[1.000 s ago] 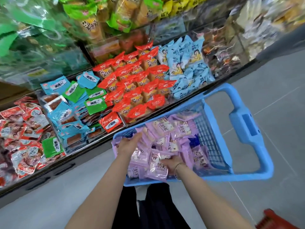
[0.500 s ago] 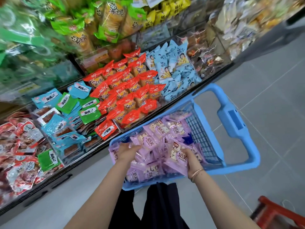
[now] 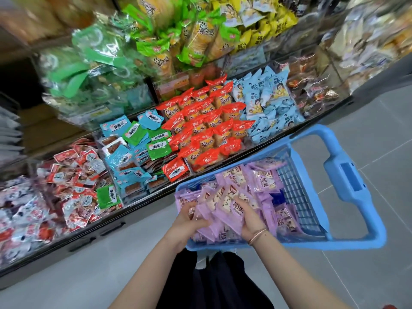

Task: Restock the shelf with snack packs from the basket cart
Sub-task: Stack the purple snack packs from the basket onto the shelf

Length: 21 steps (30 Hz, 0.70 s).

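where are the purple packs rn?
Head view, lower centre-right: purple packs piled in the blue basket cart, right in front of the orange packs.

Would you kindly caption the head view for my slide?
Left hand and right hand grasp purple snack packs in the blue basket cart beside the shelf.

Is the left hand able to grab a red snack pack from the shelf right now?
Probably not yet: the left hand grips purple packs in the blue basket, so it is full. Nothing stands between it and the red packs, though.
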Motion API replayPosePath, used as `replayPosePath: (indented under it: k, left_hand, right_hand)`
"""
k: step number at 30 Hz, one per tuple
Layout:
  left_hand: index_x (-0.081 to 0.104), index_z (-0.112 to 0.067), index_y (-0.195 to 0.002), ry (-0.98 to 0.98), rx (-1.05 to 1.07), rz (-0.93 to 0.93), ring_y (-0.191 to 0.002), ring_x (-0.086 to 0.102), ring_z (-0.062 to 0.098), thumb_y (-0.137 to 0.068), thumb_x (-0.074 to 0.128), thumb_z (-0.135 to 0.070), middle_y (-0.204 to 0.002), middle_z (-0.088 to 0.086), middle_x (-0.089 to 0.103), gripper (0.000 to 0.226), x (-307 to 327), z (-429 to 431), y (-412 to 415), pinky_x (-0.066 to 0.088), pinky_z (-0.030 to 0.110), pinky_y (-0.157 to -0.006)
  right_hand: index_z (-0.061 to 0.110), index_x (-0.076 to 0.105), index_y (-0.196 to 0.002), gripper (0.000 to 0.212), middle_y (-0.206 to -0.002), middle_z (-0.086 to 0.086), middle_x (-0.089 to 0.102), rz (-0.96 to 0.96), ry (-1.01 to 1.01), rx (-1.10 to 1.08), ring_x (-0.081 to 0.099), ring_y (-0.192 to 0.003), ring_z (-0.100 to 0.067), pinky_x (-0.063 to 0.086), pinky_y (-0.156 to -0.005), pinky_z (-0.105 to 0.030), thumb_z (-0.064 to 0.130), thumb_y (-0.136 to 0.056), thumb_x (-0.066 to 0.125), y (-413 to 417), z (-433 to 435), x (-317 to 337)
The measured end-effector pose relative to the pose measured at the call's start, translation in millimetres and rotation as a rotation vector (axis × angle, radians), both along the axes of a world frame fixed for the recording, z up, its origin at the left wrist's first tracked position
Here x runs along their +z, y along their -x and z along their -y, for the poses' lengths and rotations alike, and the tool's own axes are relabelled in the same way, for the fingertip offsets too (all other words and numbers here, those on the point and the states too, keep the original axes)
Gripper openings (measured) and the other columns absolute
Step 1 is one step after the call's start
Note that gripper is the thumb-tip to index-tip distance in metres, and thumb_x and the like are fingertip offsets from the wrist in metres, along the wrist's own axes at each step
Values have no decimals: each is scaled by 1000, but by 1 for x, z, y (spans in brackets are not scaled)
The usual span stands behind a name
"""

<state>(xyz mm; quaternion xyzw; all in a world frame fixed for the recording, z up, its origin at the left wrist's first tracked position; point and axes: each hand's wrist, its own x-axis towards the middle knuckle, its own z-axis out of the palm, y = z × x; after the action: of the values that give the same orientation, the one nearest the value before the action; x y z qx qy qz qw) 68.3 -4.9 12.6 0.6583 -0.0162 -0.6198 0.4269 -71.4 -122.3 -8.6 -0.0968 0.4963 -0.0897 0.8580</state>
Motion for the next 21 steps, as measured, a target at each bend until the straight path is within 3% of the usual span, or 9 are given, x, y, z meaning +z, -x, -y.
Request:
replayPosePath:
  k: [3, 7, 10, 12, 13, 15, 18, 21]
  left_hand:
    - [46, -11, -122, 81, 49, -144, -86, 67, 28, -82, 58, 17, -103, 14, 66, 50, 2, -4, -7, 51, 42, -83]
    - [51, -17, -123, 184, 199, -241, -94, 67, 27, -86, 50, 18, -107, 12, 70, 51, 0, -10, -10, 53, 41, -87]
    - [50, -12, -126, 196, 133, -215, -93, 65, 29, -84, 51, 19, -106, 14, 71, 52, 1, -7, -7, 52, 40, -86]
    - [46, -4, -128, 193, 119, -241, -91, 66, 30, -82, 53, 18, -106, 18, 69, 52, 3, -2, -2, 55, 36, -75]
    - [44, -2, -130, 201, 138, -267, -93, 66, 31, -81, 55, 14, -109, 20, 68, 53, 4, 1, 2, 56, 37, -75]
    - [36, -2, -138, 211, 190, -297, -110, 61, 28, -76, 64, -1, -125, 18, 61, 68, 5, 7, 8, 52, 41, -91]
    - [3, -12, -153, 123, 137, -214, -143, 26, 19, -65, 83, -38, -158, 4, 21, 122, 4, 16, 20, 25, 45, -117]
    - [-5, -19, -153, 71, -8, -82, -144, 23, 25, -41, 81, -69, -161, 1, 11, 149, 9, 28, 36, 26, 52, -114]
  right_hand:
    - [15, 63, -105, 22, -127, -22, 56, 19, 22, -40, 58, -113, -37, 49, -90, -51, 18, -82, 64, 4, 11, 4]
    - [15, 66, -101, 22, -132, -18, 53, -107, 158, 48, 50, -121, -41, 36, -104, -59, 20, -80, 67, 21, 33, 2]
    - [11, 61, -115, 60, -135, -12, 48, -207, 270, 223, 47, -124, -34, 43, -99, -55, 31, -61, 77, 26, 38, 6]
    - [12, 43, -137, 98, -143, -11, 38, -255, 329, 327, 38, -131, -32, 41, -102, -52, 40, -51, 81, 28, 37, 6]
    - [14, 30, -144, 114, -147, -11, 32, -267, 368, 366, 33, -134, -31, 37, -107, -50, 45, -47, 82, 28, 36, 6]
    - [17, 12, -149, 123, -154, -8, 18, -249, 462, 410, 24, -139, -27, 28, -112, -45, 51, -51, 77, 25, 30, 8]
    - [19, 2, -150, 109, -157, -3, 7, -167, 555, 401, 19, -138, -15, 22, -111, -39, 46, -68, 70, 19, 18, 9]
    - [27, 4, -149, 95, -154, 4, 15, -153, 617, 448, 25, -127, -5, 26, -101, -28, 47, -80, 66, 14, 7, 8]
